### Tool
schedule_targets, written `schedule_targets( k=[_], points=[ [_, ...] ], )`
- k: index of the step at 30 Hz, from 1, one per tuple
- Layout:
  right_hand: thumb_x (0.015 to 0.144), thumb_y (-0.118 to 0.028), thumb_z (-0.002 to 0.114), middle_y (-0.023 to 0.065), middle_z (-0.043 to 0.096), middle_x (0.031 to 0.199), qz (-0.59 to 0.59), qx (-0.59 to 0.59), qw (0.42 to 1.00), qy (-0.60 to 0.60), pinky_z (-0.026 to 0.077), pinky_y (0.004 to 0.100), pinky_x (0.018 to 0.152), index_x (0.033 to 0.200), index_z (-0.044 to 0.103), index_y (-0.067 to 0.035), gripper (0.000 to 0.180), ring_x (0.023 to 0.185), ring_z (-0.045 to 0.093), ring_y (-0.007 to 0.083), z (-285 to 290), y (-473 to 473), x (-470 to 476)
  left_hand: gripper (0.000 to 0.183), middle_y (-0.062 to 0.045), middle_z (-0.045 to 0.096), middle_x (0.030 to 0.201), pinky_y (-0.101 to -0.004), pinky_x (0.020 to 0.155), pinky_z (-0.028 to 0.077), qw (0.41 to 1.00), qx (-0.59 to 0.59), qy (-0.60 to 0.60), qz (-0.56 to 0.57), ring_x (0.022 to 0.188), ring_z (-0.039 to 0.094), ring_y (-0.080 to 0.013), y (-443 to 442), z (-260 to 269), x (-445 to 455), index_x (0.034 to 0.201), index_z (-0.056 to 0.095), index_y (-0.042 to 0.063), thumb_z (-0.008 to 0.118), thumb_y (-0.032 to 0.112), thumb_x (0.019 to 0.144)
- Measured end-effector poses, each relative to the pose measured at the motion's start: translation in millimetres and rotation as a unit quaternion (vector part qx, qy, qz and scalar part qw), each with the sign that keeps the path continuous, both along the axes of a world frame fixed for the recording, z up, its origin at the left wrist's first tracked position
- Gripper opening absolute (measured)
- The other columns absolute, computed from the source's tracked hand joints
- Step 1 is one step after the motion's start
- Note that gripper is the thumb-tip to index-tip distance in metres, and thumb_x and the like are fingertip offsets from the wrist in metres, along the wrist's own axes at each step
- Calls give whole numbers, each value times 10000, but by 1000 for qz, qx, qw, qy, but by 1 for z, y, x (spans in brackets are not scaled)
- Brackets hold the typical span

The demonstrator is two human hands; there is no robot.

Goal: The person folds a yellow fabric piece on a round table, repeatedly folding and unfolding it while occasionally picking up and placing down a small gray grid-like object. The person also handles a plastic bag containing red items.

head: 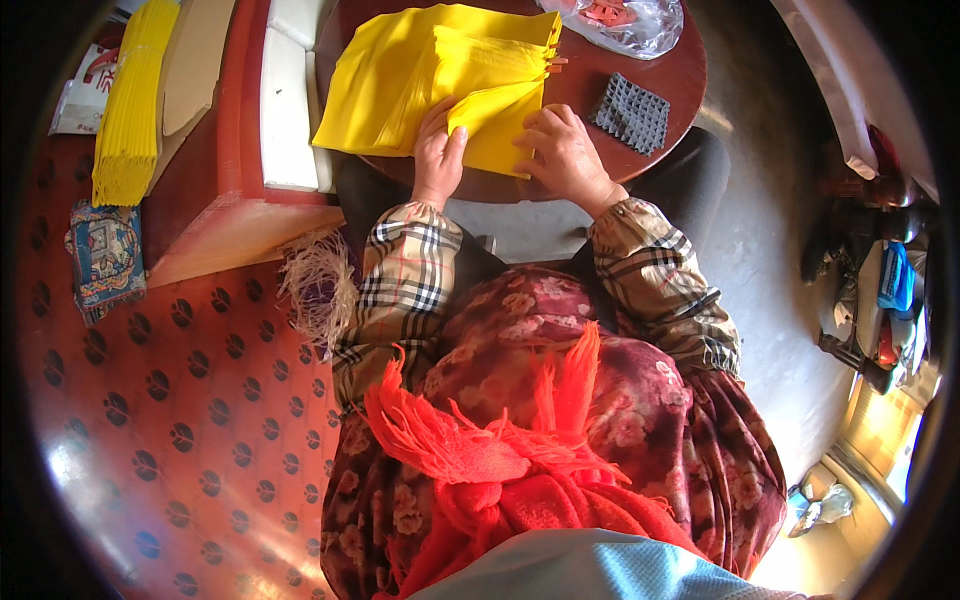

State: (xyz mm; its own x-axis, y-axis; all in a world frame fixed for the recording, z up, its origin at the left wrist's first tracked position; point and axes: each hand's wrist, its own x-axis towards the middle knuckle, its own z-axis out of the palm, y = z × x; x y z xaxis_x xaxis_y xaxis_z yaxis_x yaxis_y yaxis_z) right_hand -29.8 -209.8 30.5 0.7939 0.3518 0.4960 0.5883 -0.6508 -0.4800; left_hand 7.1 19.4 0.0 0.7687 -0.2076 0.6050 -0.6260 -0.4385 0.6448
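Observation:
A stack of yellow sheets (390,82), paper or thin cloth, lies spread on a round dark red table (682,45). Small orange-red pieces (556,64) stick out at the right edge of the stack. My left hand (439,154) grips the lower edge of the yellow sheets, thumb on top, holding a folded-over layer. At the right edge of the front sheet is my right hand (561,154), its fingers bent; whether they pinch the sheet is hard to tell. Right of this hand lies a grey studded pad (632,112).
A clear plastic bag (645,30) with red pieces sits at the table's far edge. To the left are a white-topped red bench or cabinet (289,112), a long yellow pleated bundle (135,97), cardboard (196,64) and a patterned cloth (107,259).

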Motion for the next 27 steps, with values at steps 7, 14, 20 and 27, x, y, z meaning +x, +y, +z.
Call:
schedule_targets(
  k=[7, 14, 20, 27],
  points=[
    [730, -204, 755, 71, 648, 1049, -3, -31, 999, 30, 474, 415, 936, 861, 770, -133, 150, 1060, 548, 307, -1, -1, 9, 228, -169, 671, 1170, -418, 1042, 441, 1000, -14, -16, -6, 1209, 577, -349, -2, 0, 3, 1116, 688, -15, 577, 130, 980],
    [801, -205, 697, 33, 673, 872, 30, -59, 998, 21, 470, 406, 868, 798, 758, -132, 95, 969, 570, 269, 6, -1, 22, 223, -172, 667, 1176, -407, 1034, 446, 1000, 1, -22, 5, 1208, 579, -339, -2, -3, 2, 1108, 691, -16, 609, 136, 967],
    [813, -213, 696, 41, 677, 853, 25, -27, 999, -3, 464, 414, 887, 835, 757, -107, 125, 940, 587, 291, 20, 8, 30, 278, -166, 643, 1274, -418, 1084, 412, 998, 58, -28, -12, 1271, 543, -356, 0, 2, 3, 1140, 688, -5, 687, 143, 904],
    [809, -213, 721, 96, 673, 942, -1, -34, 999, -9, 484, 416, 879, 872, 756, -90, 143, 956, 591, 325, 28, 18, 37, 280, -119, 661, 1259, -420, 1063, 431, 995, 89, -32, 7, 1287, 530, -336, -3, 7, -2, 1034, 733, 19, 768, 166, 798]
  ],
)
